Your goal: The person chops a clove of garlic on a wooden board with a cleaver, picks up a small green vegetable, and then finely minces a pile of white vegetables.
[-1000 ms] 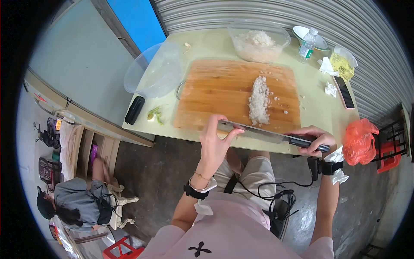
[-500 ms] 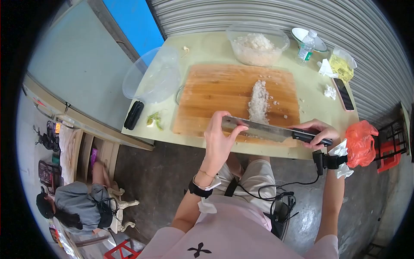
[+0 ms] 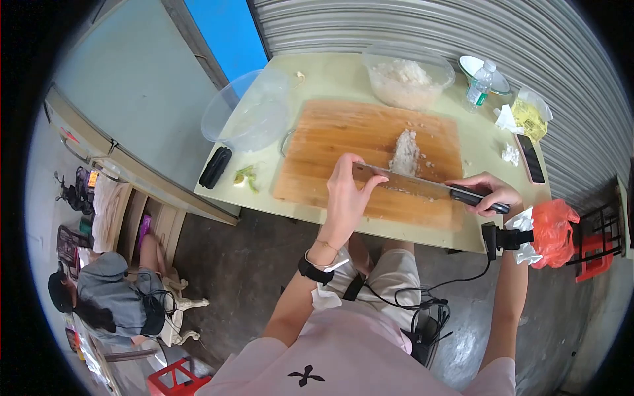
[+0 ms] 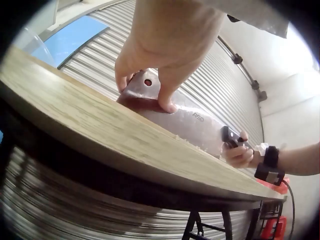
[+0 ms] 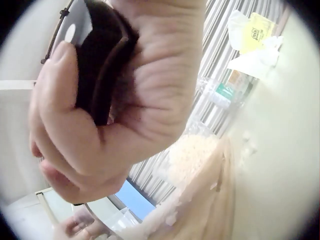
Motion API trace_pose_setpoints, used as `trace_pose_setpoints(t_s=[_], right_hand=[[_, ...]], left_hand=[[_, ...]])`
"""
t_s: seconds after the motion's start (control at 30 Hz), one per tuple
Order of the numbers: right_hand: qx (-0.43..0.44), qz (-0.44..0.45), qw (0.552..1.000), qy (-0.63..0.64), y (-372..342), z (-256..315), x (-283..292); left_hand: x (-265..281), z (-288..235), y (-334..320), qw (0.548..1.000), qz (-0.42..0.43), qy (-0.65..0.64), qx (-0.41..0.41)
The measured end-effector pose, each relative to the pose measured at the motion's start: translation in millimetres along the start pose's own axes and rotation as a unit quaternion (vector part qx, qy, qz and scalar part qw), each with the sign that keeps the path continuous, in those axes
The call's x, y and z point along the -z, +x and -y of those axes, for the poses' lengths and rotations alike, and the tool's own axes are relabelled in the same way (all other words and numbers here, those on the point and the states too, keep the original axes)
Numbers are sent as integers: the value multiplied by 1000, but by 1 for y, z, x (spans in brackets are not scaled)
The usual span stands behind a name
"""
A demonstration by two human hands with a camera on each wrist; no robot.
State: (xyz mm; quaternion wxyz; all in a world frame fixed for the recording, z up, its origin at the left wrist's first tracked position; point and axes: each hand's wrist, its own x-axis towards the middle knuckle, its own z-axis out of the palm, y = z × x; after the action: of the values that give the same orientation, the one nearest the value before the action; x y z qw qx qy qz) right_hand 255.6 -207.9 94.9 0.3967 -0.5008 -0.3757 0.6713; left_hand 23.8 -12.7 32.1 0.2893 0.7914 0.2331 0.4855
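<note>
A cleaver [image 3: 409, 183] is held level by both hands over the near part of a wooden cutting board [image 3: 323, 142]. My left hand [image 3: 347, 195] pinches the blade's far-left end between thumb and fingers. In the left wrist view, the thumb presses the blade's face below a small round hole. My right hand [image 3: 495, 193] grips the black handle [image 5: 100, 60], fingers wrapped round it. Just beyond the blade lies a strip of finely chopped white food [image 3: 404, 153]; the blade overlaps its near end. Small bits are scattered beside it.
A see-through tub [image 3: 447, 80] of chopped white food stands behind the board. Another see-through tub [image 3: 246, 119] is at left, near a black case [image 3: 216, 167] and green scraps [image 3: 246, 178]. A bottle [image 3: 479, 86], phone [image 3: 530, 158] and tissues are at right; a red bag [image 3: 553, 231] hangs there.
The cleaver and both hands have moved forward from the board's front edge, over the board to the near end of the chopped strip. Less of the strip shows. Both hands keep their hold.
</note>
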Motion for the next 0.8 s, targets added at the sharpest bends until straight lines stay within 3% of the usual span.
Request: trace_pose_setpoints(t_s=[0.8], right_hand=[[28, -25, 999, -31, -4, 18, -7]], left_hand=[[2, -5, 17, 1000, -12, -10, -5]])
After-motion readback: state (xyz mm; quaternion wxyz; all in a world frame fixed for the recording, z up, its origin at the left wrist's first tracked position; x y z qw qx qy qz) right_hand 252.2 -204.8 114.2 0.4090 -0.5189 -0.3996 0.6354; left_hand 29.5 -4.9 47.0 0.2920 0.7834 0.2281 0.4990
